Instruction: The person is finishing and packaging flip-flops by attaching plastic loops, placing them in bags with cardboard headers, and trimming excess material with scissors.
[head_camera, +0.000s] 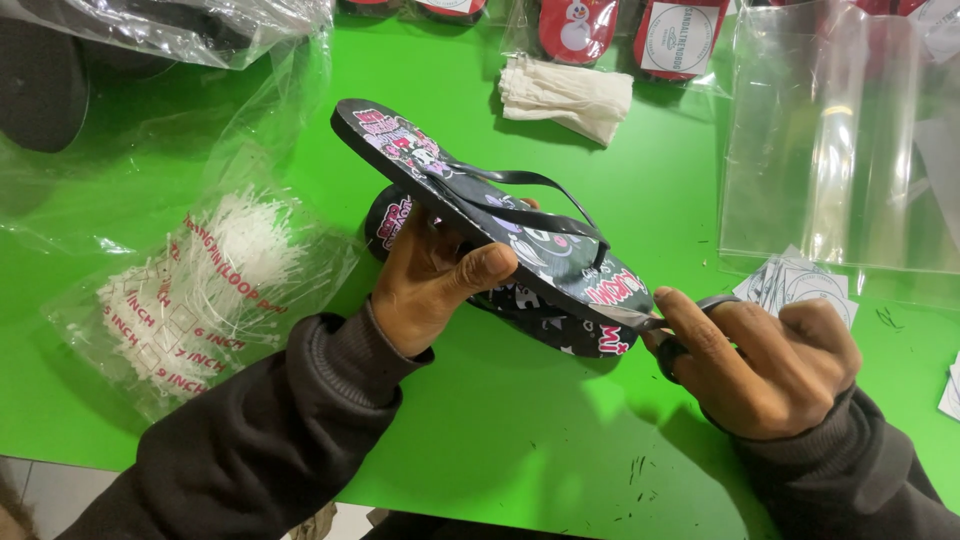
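Black printed flip-flops (500, 225), paired sole to sole, held above the green table (520, 430), left hand (430, 280) clamped on their middle. Right hand (765, 360) closed on scissors (690, 325) at the heel end. Bag of white loop pins (210, 280) left, clear bags (840, 140) right.

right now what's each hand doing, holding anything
Left hand: closed around a pair of black printed flip-flops, gripped mid-sole.
Right hand: closed on a dark scissor-like tool at the flip-flops' heel end.
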